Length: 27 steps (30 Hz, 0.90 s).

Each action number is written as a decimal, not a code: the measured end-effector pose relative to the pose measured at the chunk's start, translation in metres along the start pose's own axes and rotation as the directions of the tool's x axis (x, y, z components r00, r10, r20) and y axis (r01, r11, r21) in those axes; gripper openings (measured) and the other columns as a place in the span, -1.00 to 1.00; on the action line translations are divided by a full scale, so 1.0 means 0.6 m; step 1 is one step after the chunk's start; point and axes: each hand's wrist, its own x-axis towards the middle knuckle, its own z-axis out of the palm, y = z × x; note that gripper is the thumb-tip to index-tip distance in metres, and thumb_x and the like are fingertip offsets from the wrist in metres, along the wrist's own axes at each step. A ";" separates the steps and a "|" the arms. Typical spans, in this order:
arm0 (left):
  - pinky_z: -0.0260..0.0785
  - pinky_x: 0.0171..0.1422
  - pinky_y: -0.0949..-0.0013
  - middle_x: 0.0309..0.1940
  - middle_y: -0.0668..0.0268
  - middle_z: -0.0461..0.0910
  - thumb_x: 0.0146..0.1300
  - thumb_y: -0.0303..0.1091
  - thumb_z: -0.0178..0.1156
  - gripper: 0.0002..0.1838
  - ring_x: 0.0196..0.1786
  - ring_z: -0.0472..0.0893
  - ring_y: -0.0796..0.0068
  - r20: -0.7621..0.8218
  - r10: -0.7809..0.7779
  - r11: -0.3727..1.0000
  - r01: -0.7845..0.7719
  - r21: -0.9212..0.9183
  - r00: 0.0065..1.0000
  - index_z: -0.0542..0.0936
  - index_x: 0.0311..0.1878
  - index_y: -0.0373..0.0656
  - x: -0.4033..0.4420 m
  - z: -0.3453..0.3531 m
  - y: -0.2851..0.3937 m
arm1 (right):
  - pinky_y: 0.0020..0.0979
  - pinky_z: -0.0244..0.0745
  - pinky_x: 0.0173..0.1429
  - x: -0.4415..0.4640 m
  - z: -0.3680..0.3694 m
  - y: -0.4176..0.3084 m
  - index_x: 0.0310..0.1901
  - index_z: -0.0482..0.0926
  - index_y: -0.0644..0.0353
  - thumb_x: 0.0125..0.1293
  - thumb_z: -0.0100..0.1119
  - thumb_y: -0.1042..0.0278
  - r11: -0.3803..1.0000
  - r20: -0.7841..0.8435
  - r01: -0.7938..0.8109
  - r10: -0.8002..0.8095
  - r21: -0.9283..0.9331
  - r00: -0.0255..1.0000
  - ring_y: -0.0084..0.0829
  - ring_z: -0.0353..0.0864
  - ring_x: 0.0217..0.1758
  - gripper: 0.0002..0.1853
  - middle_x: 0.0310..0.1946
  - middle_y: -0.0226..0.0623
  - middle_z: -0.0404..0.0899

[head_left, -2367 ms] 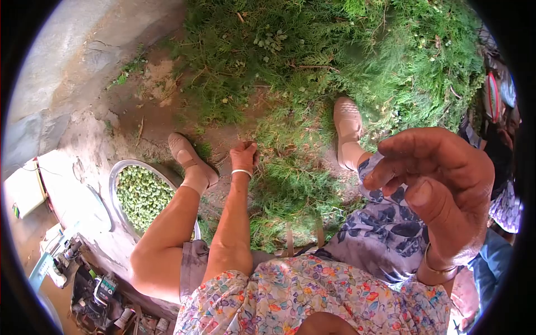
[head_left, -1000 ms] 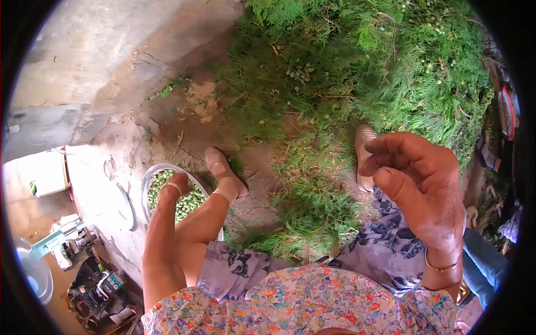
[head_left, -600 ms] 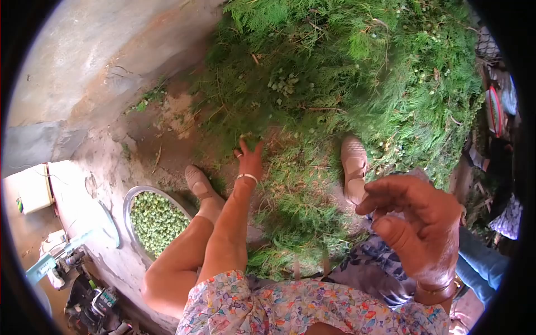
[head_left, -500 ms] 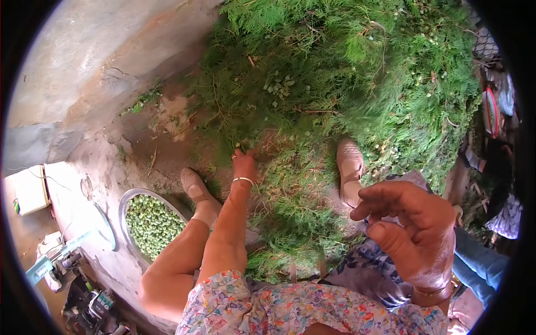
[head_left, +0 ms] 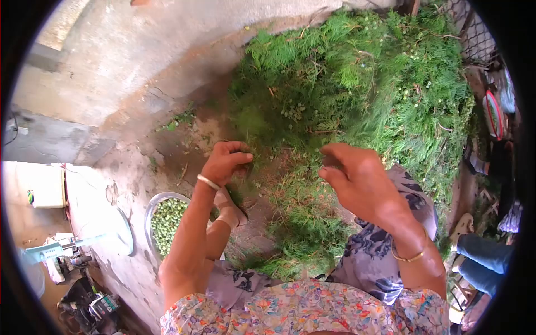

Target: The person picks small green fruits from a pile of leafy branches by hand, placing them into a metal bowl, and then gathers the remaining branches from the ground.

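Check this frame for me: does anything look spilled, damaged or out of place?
Nothing serious. A small green tuft lies near the wall, apart from the main pile of branches, so it looks stray. The wall's lower part is stained brown, perhaps just wear. No spill shows on the visible side of the basin.

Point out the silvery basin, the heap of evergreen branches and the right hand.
Silvery basin (head_left: 149,221): head view, on its left rim.
Heap of evergreen branches (head_left: 357,84): head view, on green sprays near its middle.
Right hand (head_left: 361,180): head view, on its back.
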 end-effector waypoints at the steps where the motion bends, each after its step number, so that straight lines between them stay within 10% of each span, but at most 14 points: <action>1: 0.37 -0.46 0.49 -0.45 0.35 0.57 0.03 -0.43 0.29 -0.80 -0.48 0.54 0.58 0.000 0.018 1.000 -0.018 0.013 1.000 0.56 -0.28 -0.32 -0.026 0.005 0.030 | -0.11 0.45 -0.18 0.005 0.006 0.003 -0.18 0.47 0.48 0.08 0.16 0.51 0.990 0.018 0.041 -0.039 -0.133 0.999 0.00 0.60 -0.24 -0.73 -0.37 0.14 0.56; 8: 0.40 -0.52 0.48 -0.37 0.24 0.53 0.15 -0.38 0.19 -0.77 -0.44 0.57 0.49 0.215 0.409 0.857 -0.292 -0.425 0.887 0.47 -0.22 -0.33 -0.169 0.047 0.145 | -0.23 0.39 0.10 0.034 0.080 0.016 0.07 0.42 0.34 0.03 0.25 0.51 0.843 -0.057 0.244 -0.308 -0.480 0.950 0.07 0.47 0.05 -0.50 -0.06 0.12 0.51; 10: 0.40 -0.55 0.47 -0.36 0.21 0.53 0.17 -0.34 0.19 -0.74 -0.44 0.57 0.47 0.220 0.492 0.791 -0.327 -0.517 0.843 0.45 -0.21 -0.34 -0.179 0.066 0.148 | -0.23 0.38 0.13 0.041 0.073 -0.005 0.04 0.47 0.32 0.07 0.18 0.53 0.999 0.296 0.044 -0.042 0.002 0.954 0.03 0.48 0.04 -0.58 -0.03 0.10 0.50; 13: 0.39 -0.57 0.49 -0.30 0.13 0.54 0.26 -0.27 0.13 -0.74 -0.43 0.58 0.43 0.109 0.569 0.679 -0.391 -0.621 0.815 0.43 -0.16 -0.28 -0.179 0.071 0.142 | -0.27 0.40 0.08 0.050 0.075 -0.024 -0.09 0.56 0.32 0.12 0.05 0.56 0.948 0.341 -0.121 0.014 0.296 0.940 -0.15 0.56 -0.05 -0.72 -0.10 0.00 0.57; 18: 0.37 -0.53 0.46 -0.21 0.05 0.53 0.40 -0.26 -0.06 -0.80 -0.46 0.55 0.42 0.010 0.401 0.491 -0.205 -0.847 0.916 0.42 -0.04 -0.13 -0.154 0.007 0.123 | -0.37 0.46 -0.06 0.062 0.060 -0.033 -0.27 0.61 0.36 0.14 -0.11 0.64 0.932 0.287 -0.226 0.141 0.285 0.947 -0.40 0.58 -0.23 -0.75 -0.26 -0.17 0.63; 23: 0.31 -0.57 0.54 -0.20 0.10 0.51 0.40 -0.29 -0.08 -0.73 -0.45 0.53 0.48 -0.146 0.460 0.442 -0.369 -0.818 0.876 0.42 0.07 -0.17 -0.151 -0.011 0.128 | -0.38 0.50 -0.04 0.069 0.081 -0.008 -0.21 0.59 0.36 0.14 -0.13 0.68 0.759 0.259 -0.384 0.287 0.525 0.922 -0.37 0.58 -0.31 -0.72 -0.18 -0.20 0.59; 25: 0.28 -0.58 0.57 -0.21 0.13 0.49 0.41 -0.32 -0.09 -0.70 -0.43 0.51 0.52 -0.161 0.521 0.400 -0.407 -0.821 0.838 0.43 0.12 -0.20 -0.163 -0.014 0.135 | -0.44 0.47 -0.34 0.065 0.081 -0.028 -0.17 0.59 0.30 0.13 0.04 0.64 0.456 0.315 -0.483 0.398 0.747 0.862 -0.46 0.49 -0.31 -0.77 -0.31 -0.21 0.59; 27: 0.22 -0.61 0.59 -0.38 0.22 0.56 0.36 -0.40 -0.01 -0.71 -0.56 0.47 0.58 -0.434 0.449 0.753 -0.592 -0.287 0.781 0.44 0.10 -0.25 -0.179 0.009 0.159 | -0.44 0.45 -0.33 0.064 0.085 -0.019 -0.18 0.60 0.30 0.13 0.06 0.63 0.579 0.296 -0.464 0.364 0.671 0.883 -0.49 0.48 -0.31 -0.78 -0.32 -0.23 0.60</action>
